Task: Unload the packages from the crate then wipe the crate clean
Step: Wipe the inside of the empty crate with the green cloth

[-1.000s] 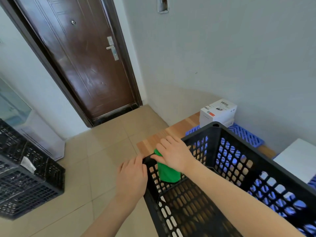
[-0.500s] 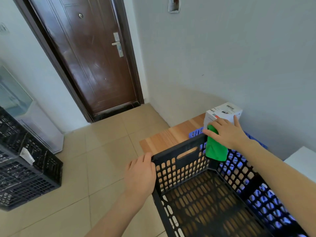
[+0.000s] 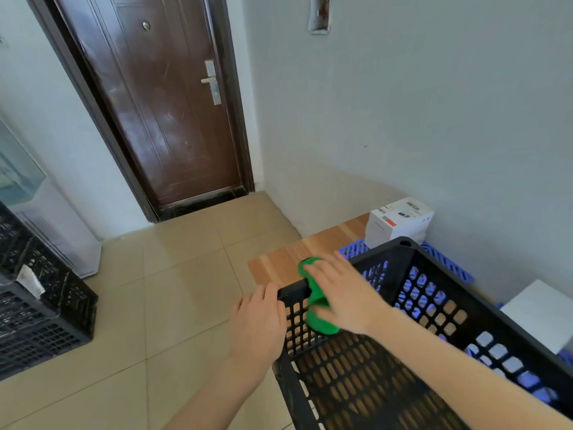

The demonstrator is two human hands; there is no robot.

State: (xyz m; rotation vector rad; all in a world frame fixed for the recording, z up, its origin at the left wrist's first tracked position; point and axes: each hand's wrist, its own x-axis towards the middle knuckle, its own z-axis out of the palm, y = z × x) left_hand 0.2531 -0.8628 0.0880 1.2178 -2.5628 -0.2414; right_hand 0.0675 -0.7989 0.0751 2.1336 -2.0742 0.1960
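Note:
A black perforated crate (image 3: 434, 293) stands on a wooden table (image 3: 297, 256), and nothing lies inside it. My right hand (image 3: 344, 293) presses a green cloth (image 3: 316, 308) over the crate's left end rim, the cloth draped on both sides of the rim. My left hand (image 3: 257, 324) grips the crate's near left corner from outside. A white package (image 3: 398, 221) sits on the table behind the crate, by the wall.
A blue plastic mat (image 3: 446, 262) lies under the white package. Another white box (image 3: 545, 315) is at the right edge. Black crates (image 3: 40, 311) are stacked on the tiled floor at left. A brown door (image 3: 161, 103) is shut ahead.
My right hand has slid the green cloth along the rim from the far right corner back to the left end. My left hand stays on the corner.

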